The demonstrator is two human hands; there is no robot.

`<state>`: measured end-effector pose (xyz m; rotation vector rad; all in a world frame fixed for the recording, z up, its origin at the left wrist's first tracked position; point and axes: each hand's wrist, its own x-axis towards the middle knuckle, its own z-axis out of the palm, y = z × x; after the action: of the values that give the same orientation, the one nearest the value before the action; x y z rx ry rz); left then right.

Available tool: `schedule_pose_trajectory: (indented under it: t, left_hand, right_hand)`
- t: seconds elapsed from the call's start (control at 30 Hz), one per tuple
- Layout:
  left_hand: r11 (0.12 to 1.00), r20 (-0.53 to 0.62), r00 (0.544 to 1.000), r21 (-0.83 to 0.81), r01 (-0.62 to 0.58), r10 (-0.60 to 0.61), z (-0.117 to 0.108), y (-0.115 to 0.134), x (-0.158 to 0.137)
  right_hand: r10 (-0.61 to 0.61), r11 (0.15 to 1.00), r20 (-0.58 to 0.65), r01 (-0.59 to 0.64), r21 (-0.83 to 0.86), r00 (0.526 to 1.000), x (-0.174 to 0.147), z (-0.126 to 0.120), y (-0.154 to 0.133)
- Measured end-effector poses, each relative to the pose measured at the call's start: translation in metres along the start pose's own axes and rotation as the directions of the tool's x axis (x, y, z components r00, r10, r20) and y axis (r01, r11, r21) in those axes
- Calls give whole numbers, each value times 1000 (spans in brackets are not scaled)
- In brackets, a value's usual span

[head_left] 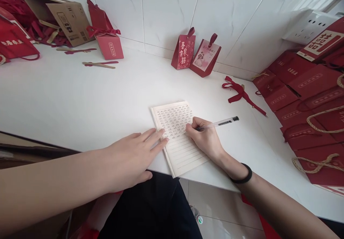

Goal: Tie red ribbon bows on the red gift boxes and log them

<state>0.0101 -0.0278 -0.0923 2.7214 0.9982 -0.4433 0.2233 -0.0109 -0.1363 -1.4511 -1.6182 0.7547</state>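
Head view: notebook point(188, 156) on the near part of the table point(129, 99), slightly turned, near corner right at the table's near edge; page ruled, rows of small handwriting on the far part, too small to read, ruled lines on the near part. Right hand point(206, 137) clamped on pen point(225, 122), thumb and fingers together round the barrel, side of hand resting on the page's right side; pen slants, back end up to the right, tip hidden by fingers. Black band point(243, 174) round right wrist. Left hand point(137, 146) flat, palm down, fingers a bit apart, fingertips on the page's left margin, nothing gripped. Dark trousers point(153, 206) below the near edge. Right of the notebook, farther off, loose red ribbon point(239, 92); beyond it at right, stacked red boxes point(309, 77), some with rope handles. Socket point(309, 25) above the stack. Far middle: two red packets point(185, 52) side by side, upright near the tiled wall point(169, 6), each with a ribbon loop on top. Far left: red box point(109, 47) with bow, thin strips point(100, 64) near it, cardboard carton point(71, 24), red bag point(16, 38) at the left edge.
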Motion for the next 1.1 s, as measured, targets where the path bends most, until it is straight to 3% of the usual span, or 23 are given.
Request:
schedule_pose_trajectory:
  t: [0.1, 0.3, 0.6, 0.97, 1.1]
  left_hand:
    - [1000, 15, 1000, 3, 16, -16, 1, 1, 0]
    - [999, -66, 998, -32, -15, 13, 8, -2, -1]
    - [998, 84, 996, 60, 31, -36, -2, 6, 0]
    - [999, 19, 1000, 33, 20, -20, 2, 3, -2]
    - [1000, 30, 1000, 11, 2, -2, -1, 4, 0]
  right_hand:
    - [20, 1000, 8, -20, 11, 1000, -1, 0, 0]
    - [17, 1000, -7, -17, -3, 1000, -1, 0, 0]
    - [27, 1000, -35, -27, 16, 999, 0, 0, -1]
    - [20, 1000, -15, -20, -5, 1000, -1, 0, -2]
    - [31, 997, -71, -26, 72, 997, 0, -1, -3]
